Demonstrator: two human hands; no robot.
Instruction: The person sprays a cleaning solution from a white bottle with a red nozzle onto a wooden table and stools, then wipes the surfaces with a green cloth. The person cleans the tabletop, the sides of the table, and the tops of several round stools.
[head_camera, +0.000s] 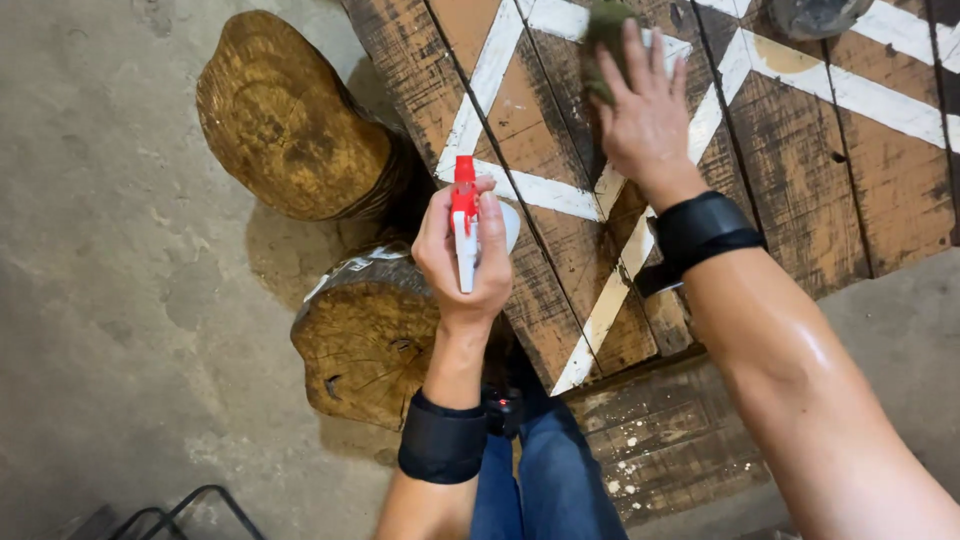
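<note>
On the dark plank tabletop (780, 170) with white painted stripes, the right hand (645, 115) is pressing a dark green cloth (603, 45) flat, fingers spread wide over it, cloth sitting near the far edge of view across a white stripe. Left hand (465, 255) is gripping a white spray bottle (466, 225) with a red trigger head, fingers closed tight round the neck, held above the table's near-left edge; nozzle direction is hard to tell from this angle. Both wrists are wearing black bands. Two log-section stools (290, 120) are sitting just beside the table on the concrete floor (120, 300), one partly under the left hand. Risks as I'm judging them: if the nozzle is aiming off-line, spray is landing on the stools or the jeans (555, 480) rather than the wood. Rough, worn plank grain is likely snagging the cloth or dropping splinters into bare fingers under that pressure. Gaps between planks are letting liquid run through onto the lower boards, already speckled white. Leaning reach with one arm extended is putting weight on the cloth; a wet patch could be making it skid.
</note>
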